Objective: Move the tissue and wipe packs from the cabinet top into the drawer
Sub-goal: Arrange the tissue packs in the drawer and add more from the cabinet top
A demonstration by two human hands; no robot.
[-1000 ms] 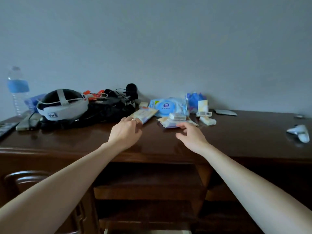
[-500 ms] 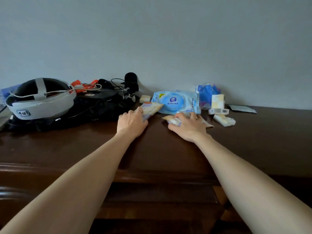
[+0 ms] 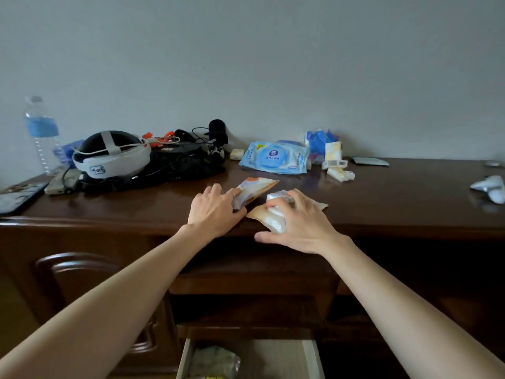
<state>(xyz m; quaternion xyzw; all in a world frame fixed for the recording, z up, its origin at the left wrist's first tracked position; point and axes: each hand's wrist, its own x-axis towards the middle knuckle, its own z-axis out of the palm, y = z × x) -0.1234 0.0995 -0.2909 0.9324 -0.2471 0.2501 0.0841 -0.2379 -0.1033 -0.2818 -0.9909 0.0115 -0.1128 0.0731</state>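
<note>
Left hand (image 3: 216,212): you grip an orange pack (image 3: 252,191) at the cabinet top's (image 3: 382,203) front edge.
Right hand (image 3: 299,225): your curled fingers hold 2 stacked packs (image 3: 276,212) just beside it.
Blue wipes (image 3: 274,157): lying near the wall.
Drawer (image 3: 310,356): open below.

Left hand (image 3: 216,212) gripping beige wipe pack (image 3: 252,191) near front edge of dark wooden cabinet top (image 3: 396,198). Right hand (image 3: 297,225) curled over small tissue pack (image 3: 280,199) atop flat beige pack (image 3: 261,213). Blue wet-wipe pack (image 3: 274,157) further back. Open drawer (image 3: 310,356) below.
</note>
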